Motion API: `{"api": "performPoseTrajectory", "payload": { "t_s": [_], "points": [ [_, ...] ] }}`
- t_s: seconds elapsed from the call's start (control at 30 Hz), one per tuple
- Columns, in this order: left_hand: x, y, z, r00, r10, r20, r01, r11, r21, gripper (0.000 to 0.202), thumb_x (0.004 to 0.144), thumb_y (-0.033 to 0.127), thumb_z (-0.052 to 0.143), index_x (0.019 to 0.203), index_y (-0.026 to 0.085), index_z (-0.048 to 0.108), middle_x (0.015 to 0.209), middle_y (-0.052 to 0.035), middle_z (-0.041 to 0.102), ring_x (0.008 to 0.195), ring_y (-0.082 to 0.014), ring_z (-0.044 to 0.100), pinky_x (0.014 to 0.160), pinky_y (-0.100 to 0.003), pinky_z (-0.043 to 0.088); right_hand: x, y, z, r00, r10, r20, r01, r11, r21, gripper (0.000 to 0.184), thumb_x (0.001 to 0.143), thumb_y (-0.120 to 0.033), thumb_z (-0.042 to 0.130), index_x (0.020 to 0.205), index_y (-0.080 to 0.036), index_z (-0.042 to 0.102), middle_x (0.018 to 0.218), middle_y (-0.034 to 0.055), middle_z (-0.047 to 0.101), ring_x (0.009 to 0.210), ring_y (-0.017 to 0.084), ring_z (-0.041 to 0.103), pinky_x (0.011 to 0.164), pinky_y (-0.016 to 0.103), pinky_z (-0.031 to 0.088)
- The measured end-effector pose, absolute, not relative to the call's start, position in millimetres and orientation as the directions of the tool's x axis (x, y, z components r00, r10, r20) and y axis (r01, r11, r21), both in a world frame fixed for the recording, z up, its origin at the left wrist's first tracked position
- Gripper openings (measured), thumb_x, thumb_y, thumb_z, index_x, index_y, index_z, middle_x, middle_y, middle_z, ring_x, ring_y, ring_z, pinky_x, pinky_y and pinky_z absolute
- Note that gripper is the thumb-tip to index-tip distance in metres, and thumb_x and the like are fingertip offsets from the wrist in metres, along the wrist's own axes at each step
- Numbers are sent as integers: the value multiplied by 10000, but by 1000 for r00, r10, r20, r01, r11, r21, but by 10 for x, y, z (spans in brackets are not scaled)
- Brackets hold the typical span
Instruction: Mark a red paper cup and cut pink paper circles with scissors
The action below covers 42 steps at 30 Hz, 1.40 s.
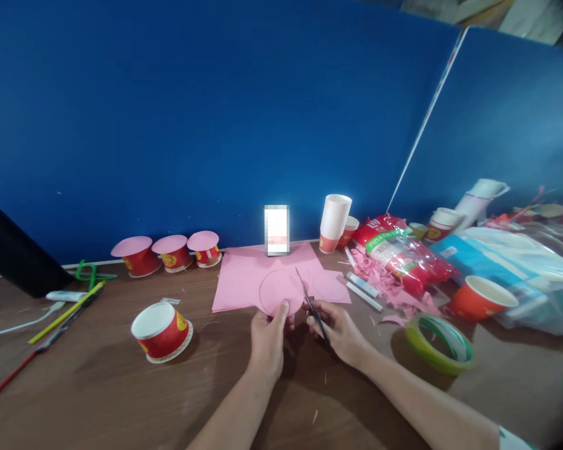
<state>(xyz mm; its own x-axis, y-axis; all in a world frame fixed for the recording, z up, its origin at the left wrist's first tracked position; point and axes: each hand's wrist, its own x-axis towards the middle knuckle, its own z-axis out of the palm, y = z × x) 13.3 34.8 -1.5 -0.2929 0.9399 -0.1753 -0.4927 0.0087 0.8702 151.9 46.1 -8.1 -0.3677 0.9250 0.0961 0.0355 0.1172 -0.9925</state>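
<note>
Between thumb and fingers, my left hand (pixel 268 337) pinches a pink paper circle (pixel 281 292) that has a drawn outline near its edge. My right hand (pixel 336 330) is closed around the handles of dark scissors (pixel 315 314), whose blades point up beside the circle's right edge. Behind both hands lie pink paper sheets (pixel 238 275), with a smaller pink piece (pixel 329 286) bearing a circle outline at their right. A cut red paper cup (pixel 162 331) rests upside down on its rim, left of my left hand.
Three red cups topped with pink discs (pixel 169 244) line the blue partition (pixel 192 125). Right stand stacked white cups (pixel 334 219), a red packet (pixel 398 256), pink scraps (pixel 375 272), an orange cup (pixel 481 300) and green tape (pixel 415 340). Pipe cleaners (pixel 68 312) and a black cylinder (pixel 21 250) lie left.
</note>
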Motion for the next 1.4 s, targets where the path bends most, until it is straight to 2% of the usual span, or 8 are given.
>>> {"api": "performPoseTrajectory", "payload": {
  "t_s": [0.4, 0.67, 1.4],
  "points": [
    [127, 350, -49, -287, 942, -172, -463, 21, 886, 287, 624, 352, 691, 603, 106, 546, 456, 28, 500, 421, -69, 433, 426, -192, 339, 1522, 463, -61, -382, 916, 122, 40, 149, -988, 311, 794, -344, 576, 1032, -146, 550, 679, -16, 480, 596, 93, 439, 559, 215, 397],
    [124, 334, 9, -289, 940, -179, -465, 26, 885, 303, 583, 364, 712, 560, 107, 553, 446, 23, 506, 405, -70, 427, 408, -193, 333, 1522, 463, -61, -369, 922, 118, 39, 142, -989, 335, 773, -378, 594, 1017, -151, 561, 664, -18, 470, 584, 99, 436, 550, 219, 397],
    [130, 335, 9, -297, 940, -169, -497, -1, 868, 301, 589, 363, 709, 554, 120, 536, 450, 33, 503, 415, -64, 421, 418, -185, 329, 1537, 466, -82, -368, 924, 103, 47, 129, -991, 348, 779, -381, 584, 1032, -142, 563, 608, -33, 455, 545, 89, 416, 528, 216, 379]
  ]
}}
